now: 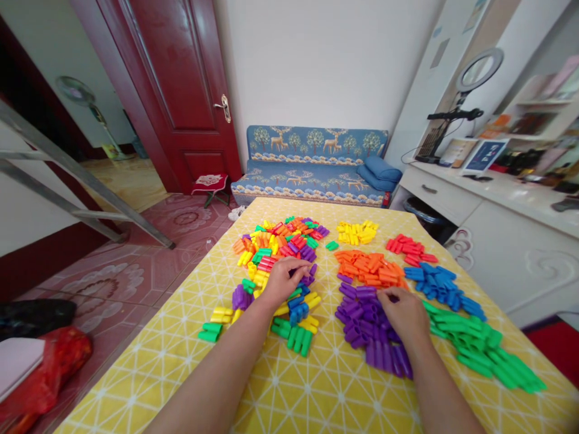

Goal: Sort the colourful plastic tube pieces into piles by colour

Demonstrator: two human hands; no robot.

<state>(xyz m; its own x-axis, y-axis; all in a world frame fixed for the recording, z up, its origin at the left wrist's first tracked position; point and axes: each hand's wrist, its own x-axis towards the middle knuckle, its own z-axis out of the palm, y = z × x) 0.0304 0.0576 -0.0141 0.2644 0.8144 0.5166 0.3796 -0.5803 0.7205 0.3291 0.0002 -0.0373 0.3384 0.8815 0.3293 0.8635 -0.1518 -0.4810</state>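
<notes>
My left hand (286,278) is over the mixed pile of plastic tube-like pieces (289,238), its fingers curled together beside a purple piece (312,270). Whether anything is between those fingertips is hidden. On the right, my right hand (406,313) rests at the edge of the purple pile (362,316), thumb and fingers pinched, and what they hold, if anything, cannot be made out. Blue pieces (298,312) and green pieces (299,340) lie just below my left hand.
Sorted piles surround the purple one: orange (371,268), yellow (357,232), red (411,249), blue (436,286) and green (484,343). A lone green piece (332,246) lies between piles. The table has a yellow patterned cloth (181,374). A blue sofa (312,175) stands behind.
</notes>
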